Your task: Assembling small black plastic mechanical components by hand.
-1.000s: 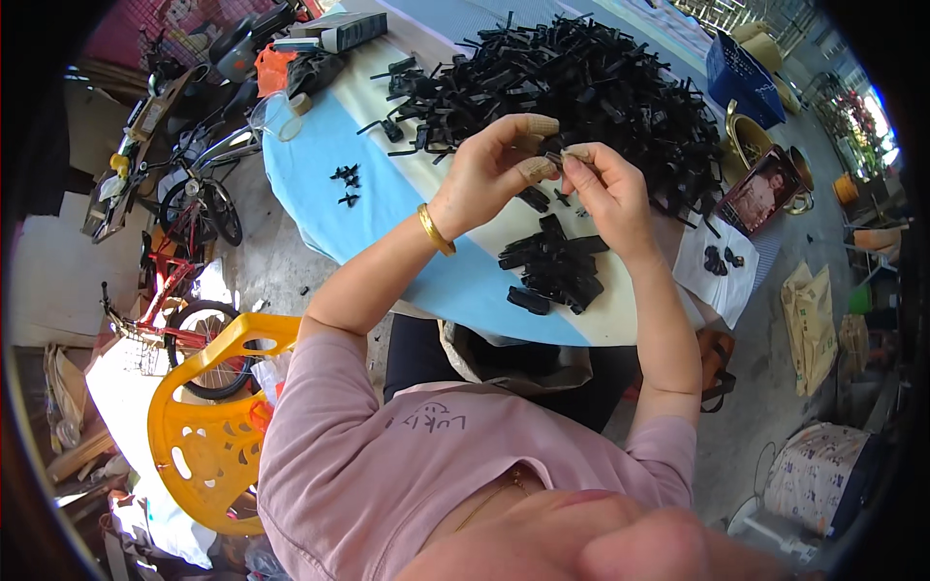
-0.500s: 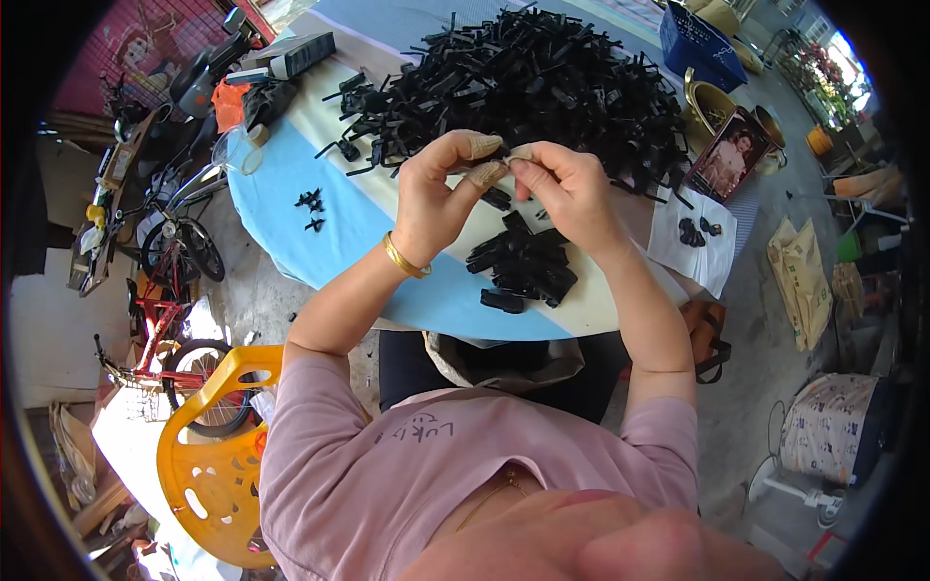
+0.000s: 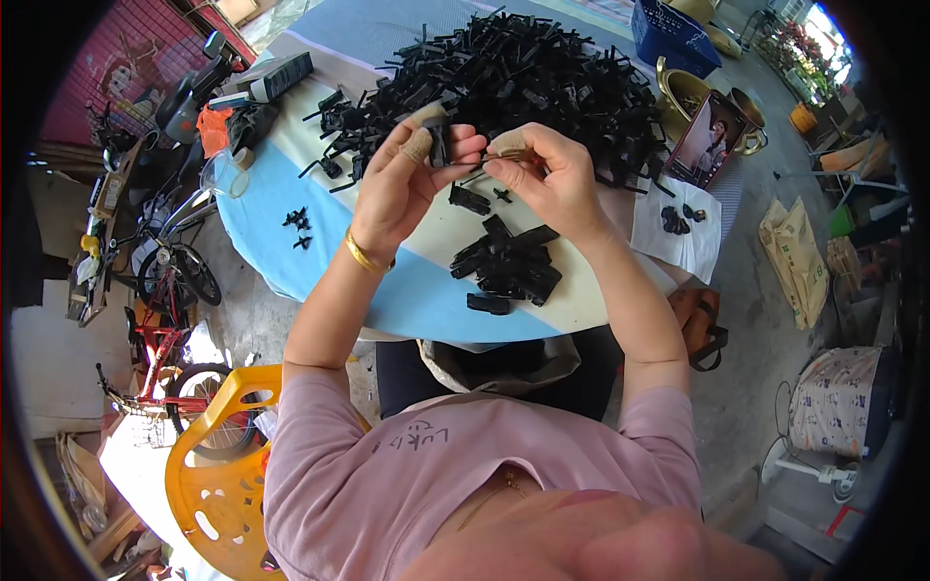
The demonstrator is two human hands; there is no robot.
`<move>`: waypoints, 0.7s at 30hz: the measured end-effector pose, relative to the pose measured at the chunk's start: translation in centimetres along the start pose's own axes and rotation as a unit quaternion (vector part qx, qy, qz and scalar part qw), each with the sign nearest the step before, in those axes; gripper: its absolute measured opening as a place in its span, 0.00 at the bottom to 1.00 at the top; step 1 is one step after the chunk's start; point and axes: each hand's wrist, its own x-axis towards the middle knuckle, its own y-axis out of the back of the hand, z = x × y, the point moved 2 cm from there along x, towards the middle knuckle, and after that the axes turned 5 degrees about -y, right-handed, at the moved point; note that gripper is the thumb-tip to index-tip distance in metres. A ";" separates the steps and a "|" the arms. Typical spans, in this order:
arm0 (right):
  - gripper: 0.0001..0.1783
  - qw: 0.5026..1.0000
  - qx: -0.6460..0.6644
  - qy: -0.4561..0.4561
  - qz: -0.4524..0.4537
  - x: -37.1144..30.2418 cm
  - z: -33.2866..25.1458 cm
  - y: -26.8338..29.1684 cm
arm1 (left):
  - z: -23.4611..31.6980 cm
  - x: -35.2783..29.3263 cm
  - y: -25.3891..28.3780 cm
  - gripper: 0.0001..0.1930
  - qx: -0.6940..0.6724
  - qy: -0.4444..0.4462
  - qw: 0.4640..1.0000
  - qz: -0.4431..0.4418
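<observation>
At the left, a red bicycle [image 3: 160, 334] stands on the floor beyond a yellow plastic chair [image 3: 237, 402]. On the blue part of the cloth-covered table [image 3: 262, 179] lie a few small black fragments [image 3: 296, 228], well apart from everything else.

The left hand [image 3: 387, 194], with tan covers on thumb and forefinger, is curled around a black plastic part [image 3: 439, 142], raised over the table just in front of a large pile of similar parts [image 3: 504, 87]. The part looks light, stiff and smooth, so it could slip; its broad body seems the sound place to grip, since the slim prongs seen on others in the pile look easier to bend or snap.

Nearer the person, below both hands, a smaller heap of black pieces [image 3: 504, 261] lies on the table, with a single dark block [image 3: 470, 200] just beyond it.

The right hand [image 3: 554, 184] is pinched narrow, thumb against covered forefinger, on a thin sliver [image 3: 506, 156]; its kind is too small to make out. It is probably light, and best held by its end.

Farther right, a white sheet [image 3: 693, 247] carries dark scraps [image 3: 674, 221], near a brass-coloured pot [image 3: 670, 89] and a blue plastic basket [image 3: 673, 39].
</observation>
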 end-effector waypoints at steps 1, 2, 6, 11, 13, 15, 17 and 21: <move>0.06 1.000 0.022 0.014 0.004 -0.1 0.3 -0.2 | -0.2 -0.1 -0.1 0.16 -0.026 0.037 0.999 0.001; 0.07 0.999 0.043 0.028 0.008 -0.1 0.4 -0.3 | -0.5 -0.1 -0.2 0.16 -0.052 0.074 0.996 0.003; 0.07 0.996 0.054 0.066 0.032 -0.3 -0.7 -0.2 | -1.6 -0.1 0.3 0.17 -0.042 0.116 0.991 -0.043; 0.09 0.990 0.120 -0.073 0.029 -0.2 -0.6 -0.5 | -1.6 -1.0 -1.5 0.19 0.170 0.091 0.976 -0.100; 0.09 0.990 0.114 -0.075 0.030 -0.1 0.1 -0.7 | -1.9 -1.3 -2.0 0.20 0.188 0.040 0.976 -0.107; 0.08 0.990 0.111 -0.078 0.027 0.0 0.6 -1.0 | -2.0 -1.5 -2.3 0.22 0.219 -0.010 0.972 -0.086; 0.07 0.984 0.154 -0.089 0.011 0.1 0.9 -1.3 | -2.2 -1.3 -2.0 0.21 0.234 -0.017 0.970 -0.068; 0.09 0.936 0.237 -0.256 -0.038 0.1 0.8 -0.5 | -1.8 -0.9 -1.0 0.18 0.230 -0.025 0.972 -0.041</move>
